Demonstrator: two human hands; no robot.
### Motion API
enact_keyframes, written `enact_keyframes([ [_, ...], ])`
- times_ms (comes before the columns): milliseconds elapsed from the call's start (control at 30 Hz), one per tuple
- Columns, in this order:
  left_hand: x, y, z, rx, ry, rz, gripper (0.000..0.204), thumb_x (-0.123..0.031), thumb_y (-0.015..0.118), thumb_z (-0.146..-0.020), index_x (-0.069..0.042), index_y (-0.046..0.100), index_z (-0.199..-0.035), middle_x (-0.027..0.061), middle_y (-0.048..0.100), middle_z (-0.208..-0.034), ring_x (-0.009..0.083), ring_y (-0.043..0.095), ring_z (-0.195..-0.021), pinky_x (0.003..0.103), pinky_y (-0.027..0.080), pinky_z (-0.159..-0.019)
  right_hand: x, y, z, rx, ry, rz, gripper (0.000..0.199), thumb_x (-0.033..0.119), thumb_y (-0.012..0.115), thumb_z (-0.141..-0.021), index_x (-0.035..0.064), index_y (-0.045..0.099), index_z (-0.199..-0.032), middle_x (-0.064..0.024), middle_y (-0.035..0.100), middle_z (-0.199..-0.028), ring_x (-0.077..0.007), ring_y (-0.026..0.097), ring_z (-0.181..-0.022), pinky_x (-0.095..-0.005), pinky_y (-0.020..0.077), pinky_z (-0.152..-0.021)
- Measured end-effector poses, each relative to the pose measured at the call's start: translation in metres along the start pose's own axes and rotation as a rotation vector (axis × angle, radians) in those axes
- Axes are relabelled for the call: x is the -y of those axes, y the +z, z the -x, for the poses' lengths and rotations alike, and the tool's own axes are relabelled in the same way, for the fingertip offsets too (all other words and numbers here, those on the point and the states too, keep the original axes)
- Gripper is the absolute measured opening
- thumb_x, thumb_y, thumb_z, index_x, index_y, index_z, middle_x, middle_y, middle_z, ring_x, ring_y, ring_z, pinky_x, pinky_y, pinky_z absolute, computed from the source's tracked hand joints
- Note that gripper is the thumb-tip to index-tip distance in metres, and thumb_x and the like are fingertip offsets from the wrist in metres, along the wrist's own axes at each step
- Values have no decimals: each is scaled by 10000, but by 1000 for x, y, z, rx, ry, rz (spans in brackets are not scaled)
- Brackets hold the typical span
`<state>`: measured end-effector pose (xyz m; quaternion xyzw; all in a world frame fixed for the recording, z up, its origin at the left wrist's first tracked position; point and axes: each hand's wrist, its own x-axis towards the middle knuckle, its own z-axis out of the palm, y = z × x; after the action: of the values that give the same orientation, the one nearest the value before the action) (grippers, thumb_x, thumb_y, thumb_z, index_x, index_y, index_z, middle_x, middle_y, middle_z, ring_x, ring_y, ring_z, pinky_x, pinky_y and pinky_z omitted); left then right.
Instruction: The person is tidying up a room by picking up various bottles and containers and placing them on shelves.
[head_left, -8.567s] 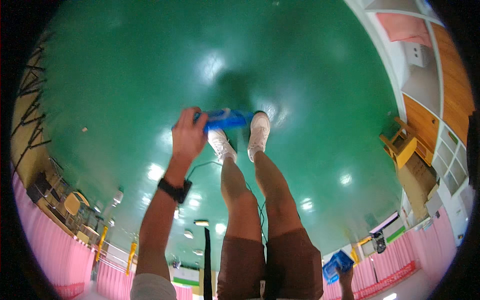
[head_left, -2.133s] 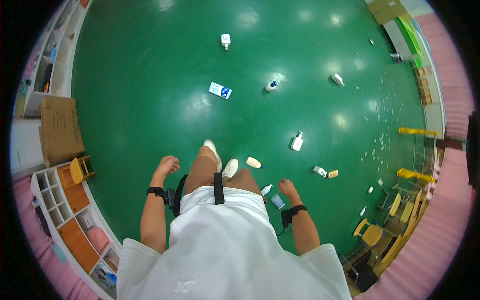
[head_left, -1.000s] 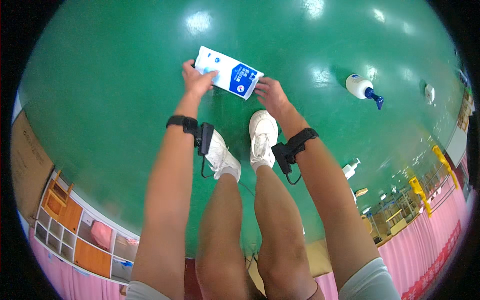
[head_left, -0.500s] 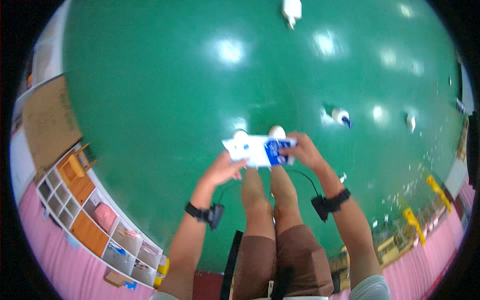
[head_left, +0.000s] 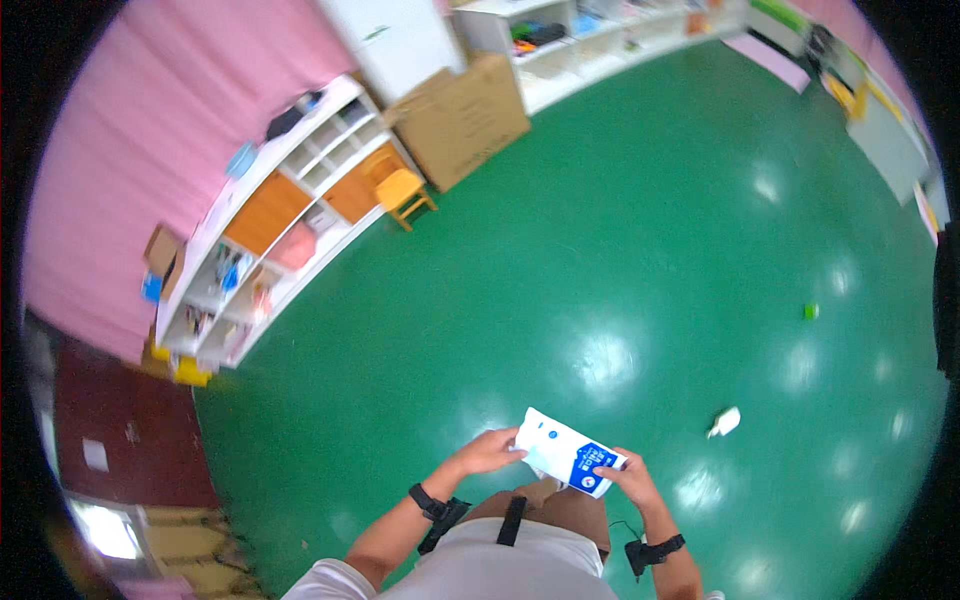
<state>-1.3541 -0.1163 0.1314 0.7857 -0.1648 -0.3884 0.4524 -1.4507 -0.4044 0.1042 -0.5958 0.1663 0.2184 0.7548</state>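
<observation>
A flat white-and-blue packet (head_left: 558, 446) is held out in front of my body, tilted down toward the right. My left hand (head_left: 490, 452) pinches its left end at the edge. The blue end is gripped by my right hand (head_left: 632, 480), with the thumb lying across the printed face and the other fingers hidden behind. Both wrists wear black straps with small dark devices. To the right of the packet, a white bottle (head_left: 726, 421) lies on the green floor, apart from my hands.
A small green object (head_left: 811, 312) sits farther off on the floor. Along the left stands a white shelf unit with orange doors (head_left: 268, 212), with a small wooden chair (head_left: 400, 188) before it. Beyond are a large cardboard box (head_left: 460, 120) and a low white shelf (head_left: 545, 92).
My view has swung left and up, bringing the shelves, chair and cardboard box into the upper part. The packet remains in both hands and now slants down to the right.
</observation>
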Motion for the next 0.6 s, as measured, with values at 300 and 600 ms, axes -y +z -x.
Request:
enact_keyframes([
  [300, 78, -50, 55, -572, -59, 494, 148, -152, 575, -855, -8, 563, -887, 40, 568, -787, 115, 552, -668, 264, 460, -612, 2, 62, -135, 374, 48, 186, 335, 76, 660, -779, -4, 550, -1085, -79, 631, -935, -151, 617, -813, -283, 527, -668],
  [600, 114, -202, 97, -765, -100, 634, 126, -166, 578, -851, -53, 534, -820, 9, 556, -735, 101, 548, -639, 245, 437, -584, 126, 211, -292, 692, 27, 468, 161, 67, 624, -798, -1, 566, -933, -76, 631, -823, -135, 602, -750, -270, 499, -679],
])
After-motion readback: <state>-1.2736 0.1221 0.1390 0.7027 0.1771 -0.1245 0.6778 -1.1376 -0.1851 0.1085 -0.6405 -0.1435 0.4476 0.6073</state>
